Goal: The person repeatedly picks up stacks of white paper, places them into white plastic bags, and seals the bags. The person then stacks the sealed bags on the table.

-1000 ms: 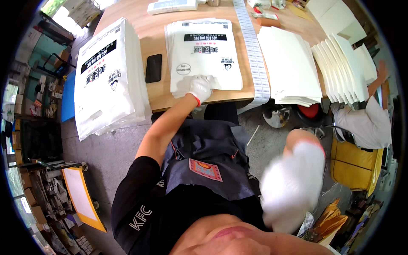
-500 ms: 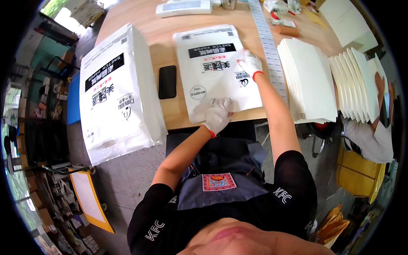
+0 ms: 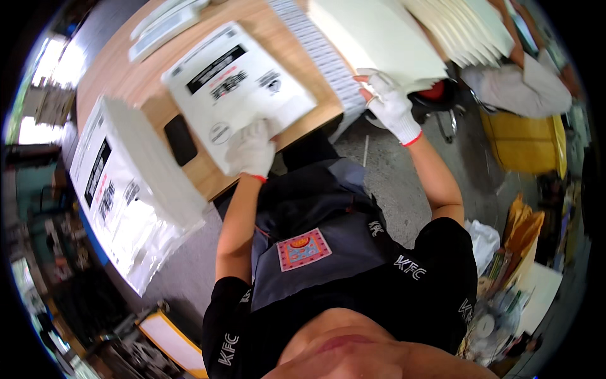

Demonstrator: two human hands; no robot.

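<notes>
A white printed plastic bag [image 3: 237,88] lies flat on the wooden table [image 3: 126,82], its near edge hanging over the table's front. My left hand [image 3: 252,150], in a white glove, grips that near edge. My right hand [image 3: 386,101], also gloved, is at the lower end of a long strip of labels [image 3: 315,47] that runs across the table and hangs off it. Its fingertips touch the strip beside a stack of cream sheets [image 3: 379,35]. Whether they pinch anything is unclear.
A thick pile of the same white bags [image 3: 129,183] sits at the table's left end, with a black phone [image 3: 180,139] beside it. More cream sheets [image 3: 467,28] fan out at the top right. Another person [image 3: 524,79] and a yellow bin [image 3: 527,136] are at the right.
My right hand has left the bag and moved right to the end of the label strip. My left hand stays on the bag's near edge. The view has tilted.
</notes>
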